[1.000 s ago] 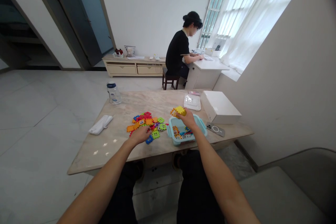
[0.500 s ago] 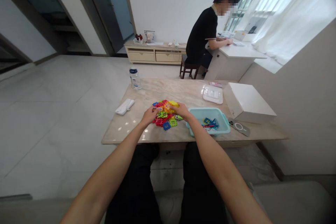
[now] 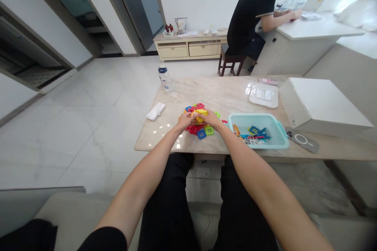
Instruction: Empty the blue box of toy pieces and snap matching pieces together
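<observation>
Over a pile of square plastic interlocking building tiles (image 3: pixel 194 129), both my hands are close together. My left hand (image 3: pixel 184 120) is closed on an orange interlocking tile with a white window (image 3: pixel 194 114). The fingers of my right hand (image 3: pixel 213 119) are closed on yellow interlocking tiles (image 3: pixel 202 113), which touch the orange one. Red, blue and green tiles lie below and around the hands, with a blue tile (image 3: pixel 201 134) and a green tile (image 3: pixel 209 130) at the near edge. My fingers partly cover the held tiles, so how they join is hidden.
Right of the pile stands a light blue basin (image 3: pixel 279 141) with more pieces. A phone (image 3: pixel 302 140), white box (image 3: pixel 335 102), clear lid (image 3: pixel 264 95), bottle (image 3: pixel 165 79) and white cloth-like bundle (image 3: pixel 156 111) are on the table. A person (image 3: pixel 253 11) sits at a desk beyond.
My view has tilted down and shifted left, so the table appears farther right. My hands have drawn closer together, and the left now meets the tiles at the right hand.
</observation>
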Demonstrator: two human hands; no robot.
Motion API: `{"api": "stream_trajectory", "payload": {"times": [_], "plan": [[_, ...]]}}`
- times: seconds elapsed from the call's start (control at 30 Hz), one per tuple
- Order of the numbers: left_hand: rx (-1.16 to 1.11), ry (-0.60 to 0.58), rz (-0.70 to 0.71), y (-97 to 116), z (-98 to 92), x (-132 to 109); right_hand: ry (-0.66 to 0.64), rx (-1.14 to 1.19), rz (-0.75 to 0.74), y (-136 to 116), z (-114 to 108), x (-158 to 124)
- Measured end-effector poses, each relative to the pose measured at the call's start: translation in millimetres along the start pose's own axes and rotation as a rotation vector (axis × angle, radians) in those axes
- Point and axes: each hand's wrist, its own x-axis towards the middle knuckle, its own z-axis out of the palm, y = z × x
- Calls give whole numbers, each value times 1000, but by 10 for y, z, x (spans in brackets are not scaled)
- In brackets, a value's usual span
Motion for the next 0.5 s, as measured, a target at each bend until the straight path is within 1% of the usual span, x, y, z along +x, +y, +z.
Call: {"api": "stream_trajectory", "payload": {"times": [0.17,0.33,0.5], "plan": [[-63,101,-66,-19,72,85,47,-47,44,2,-5,34],[-137,193,-72,-32,107,108,79,-44,90,-11,-37,6],[-174,255,-69,-44,95,104,121,-48,117,-18,-65,-26]]}}
